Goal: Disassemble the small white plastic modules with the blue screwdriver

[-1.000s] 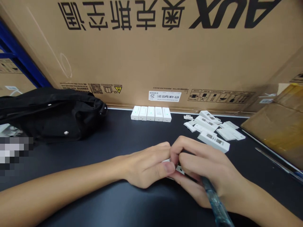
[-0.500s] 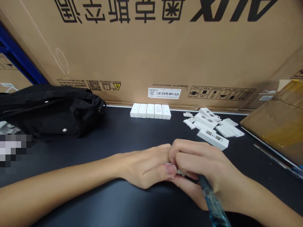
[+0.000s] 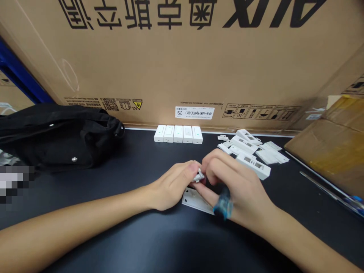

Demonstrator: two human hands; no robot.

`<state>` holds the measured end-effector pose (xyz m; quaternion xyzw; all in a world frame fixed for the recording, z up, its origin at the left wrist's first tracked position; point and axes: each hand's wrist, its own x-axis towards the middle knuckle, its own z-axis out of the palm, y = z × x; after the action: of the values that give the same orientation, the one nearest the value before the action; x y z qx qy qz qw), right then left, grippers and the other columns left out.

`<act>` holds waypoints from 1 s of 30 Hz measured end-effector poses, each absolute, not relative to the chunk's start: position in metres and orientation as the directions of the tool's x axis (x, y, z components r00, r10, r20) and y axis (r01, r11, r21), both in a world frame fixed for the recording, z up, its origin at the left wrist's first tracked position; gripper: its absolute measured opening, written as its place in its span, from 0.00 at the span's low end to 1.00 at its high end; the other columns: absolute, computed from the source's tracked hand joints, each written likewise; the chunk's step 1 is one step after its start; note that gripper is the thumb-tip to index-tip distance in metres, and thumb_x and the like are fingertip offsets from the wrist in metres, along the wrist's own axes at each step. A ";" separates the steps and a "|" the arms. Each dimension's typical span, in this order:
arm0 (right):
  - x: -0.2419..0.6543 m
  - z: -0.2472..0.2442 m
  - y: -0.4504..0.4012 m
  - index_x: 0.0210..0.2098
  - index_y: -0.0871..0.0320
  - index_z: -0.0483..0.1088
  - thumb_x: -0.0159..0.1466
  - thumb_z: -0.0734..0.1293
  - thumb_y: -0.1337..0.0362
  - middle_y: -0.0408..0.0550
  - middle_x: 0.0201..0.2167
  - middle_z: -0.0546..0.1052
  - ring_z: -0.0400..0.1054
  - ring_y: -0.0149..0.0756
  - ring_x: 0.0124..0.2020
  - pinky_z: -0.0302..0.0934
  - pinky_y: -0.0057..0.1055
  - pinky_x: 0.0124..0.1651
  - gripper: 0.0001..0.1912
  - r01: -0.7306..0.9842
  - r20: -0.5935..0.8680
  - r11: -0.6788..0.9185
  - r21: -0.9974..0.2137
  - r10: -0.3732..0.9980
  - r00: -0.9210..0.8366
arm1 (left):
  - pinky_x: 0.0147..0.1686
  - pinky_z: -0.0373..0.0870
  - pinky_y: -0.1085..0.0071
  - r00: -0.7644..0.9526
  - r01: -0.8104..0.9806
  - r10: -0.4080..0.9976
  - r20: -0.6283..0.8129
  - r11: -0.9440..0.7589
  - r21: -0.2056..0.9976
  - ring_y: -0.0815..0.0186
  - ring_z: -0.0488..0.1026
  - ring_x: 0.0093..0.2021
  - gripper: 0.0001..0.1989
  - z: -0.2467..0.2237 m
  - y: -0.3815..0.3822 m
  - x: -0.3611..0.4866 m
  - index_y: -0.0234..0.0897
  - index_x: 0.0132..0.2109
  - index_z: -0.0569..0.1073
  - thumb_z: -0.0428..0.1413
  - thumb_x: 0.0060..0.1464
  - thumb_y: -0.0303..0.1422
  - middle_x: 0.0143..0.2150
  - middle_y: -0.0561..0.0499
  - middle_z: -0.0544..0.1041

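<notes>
The left hand [image 3: 172, 185] has a small white part [image 3: 198, 176] clamped under its thumb, up off the table [image 3: 127, 239]; the right hand [image 3: 244, 185] leans in from the other side, fingers curled, with a blue-handled tool [image 3: 223, 204] gripped in its palm; I can't make out from here whether those right fingertips are really touching the part, nor where the tool's tip ends up. Just below, a flat white plate [image 3: 196, 201] lies on the table, partly covered by the right hand.

To my eye this is close fingertip work on the part, the tool kept in the palm for the while; the next move would call for a firm left thumb and a light right touch, since a piece that small could easily slip; the handle, pointing back over the plate, could knock it too.

Half a second ago the hands sat lower and closer together, with only a sliver of white peeping out between them, and the handle ran long toward the near edge; now they're higher, the plate shows, and the handle is foreshortened and blurred; the five boxes [image 3: 178, 134] in their row and the loose pieces [image 3: 253, 165] to the right haven't been rearranged.
</notes>
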<state>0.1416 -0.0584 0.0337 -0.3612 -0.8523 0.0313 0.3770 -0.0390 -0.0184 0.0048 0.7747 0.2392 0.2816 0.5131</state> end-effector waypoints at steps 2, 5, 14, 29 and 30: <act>0.141 0.028 -0.055 0.33 0.55 0.62 0.63 0.66 0.71 0.42 0.31 0.67 0.62 0.28 0.28 0.57 0.25 0.28 0.07 0.639 0.642 0.710 -0.296 0.643 -0.418 | 0.41 0.65 0.67 0.683 0.089 0.708 0.182 -0.327 0.941 0.66 0.63 0.34 0.31 0.005 -0.018 -0.036 0.35 0.33 0.66 0.30 0.68 0.51 0.32 0.50 0.68; 0.141 0.021 -0.052 0.43 0.57 0.68 0.65 0.65 0.69 0.44 0.32 0.70 0.63 0.28 0.26 0.57 0.25 0.26 0.07 0.689 0.640 0.686 -0.233 0.642 -0.423 | 0.38 0.62 0.68 0.607 0.137 0.774 0.179 -0.324 0.936 0.67 0.62 0.32 0.30 0.004 -0.016 -0.033 0.36 0.29 0.64 0.31 0.69 0.50 0.29 0.52 0.66; 0.134 0.013 -0.051 0.39 0.60 0.71 0.64 0.64 0.69 0.47 0.32 0.72 0.65 0.28 0.25 0.59 0.26 0.26 0.05 0.755 0.648 0.622 -0.209 0.666 -0.369 | 0.32 0.56 0.69 0.477 0.262 0.874 0.092 -0.241 0.934 0.69 0.58 0.27 0.29 0.006 -0.018 -0.026 0.37 0.24 0.57 0.33 0.70 0.48 0.22 0.55 0.62; 0.124 0.031 -0.049 0.33 0.61 0.73 0.58 0.64 0.72 0.44 0.26 0.70 0.61 0.28 0.24 0.55 0.25 0.25 0.06 0.805 0.711 0.580 -0.126 0.619 -0.334 | 0.35 0.65 0.69 0.164 -0.170 0.970 -0.179 0.206 0.964 0.66 0.68 0.30 0.27 0.005 -0.033 0.004 0.37 0.27 0.65 0.41 0.66 0.51 0.25 0.53 0.70; 0.123 0.031 -0.050 0.34 0.61 0.73 0.59 0.63 0.72 0.45 0.26 0.70 0.61 0.28 0.24 0.55 0.26 0.25 0.07 0.807 0.706 0.578 -0.120 0.621 -0.340 | 0.35 0.65 0.69 0.156 -0.204 0.970 -0.187 0.217 0.955 0.65 0.68 0.30 0.26 0.005 -0.035 0.005 0.37 0.27 0.66 0.41 0.65 0.51 0.25 0.53 0.71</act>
<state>0.1233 -0.0501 0.0307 -0.4418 -0.8085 -0.1267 0.3675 0.0047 -0.0347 0.0051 0.4205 0.4552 0.4635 0.6334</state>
